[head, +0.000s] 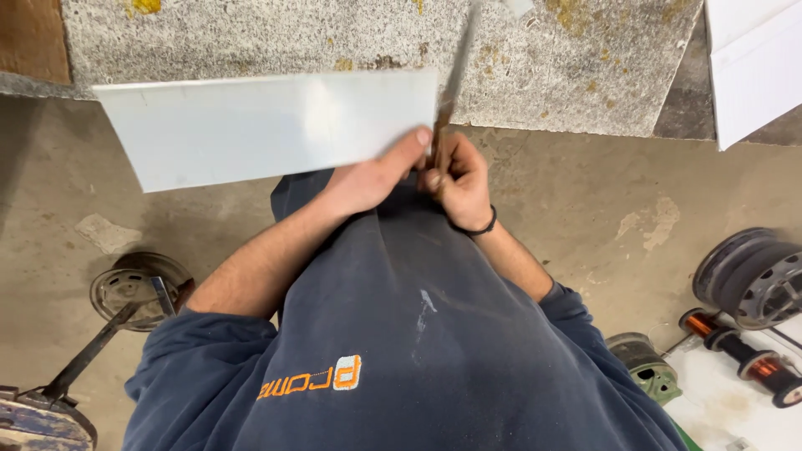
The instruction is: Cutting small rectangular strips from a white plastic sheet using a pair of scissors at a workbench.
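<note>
Head view, looking straight down the person's dark blue sweatshirt [401, 351] to a concrete floor [585, 217]. The left hand [372, 177] is clamped on the lower right edge of a pale grey sheet [267, 125], thumb pressed flat on its face, so the sheet juts out to the left, slightly tilted, above the floor and the edge of a speckled stone slab [535, 58]. The right hand [458, 185], a black band at its wrist, is closed round the handles of shears [451, 92]; the long, blurred blades run up and away along the sheet's right edge, touching or just beside it, I cannot tell which. The two hands sit close together, knuckles nearly meeting. On the floor at left lies a rusty wheel [134, 288]; at right, a dark rim [752, 276], with copper wire spools [743, 351] on a white board near it.
</note>
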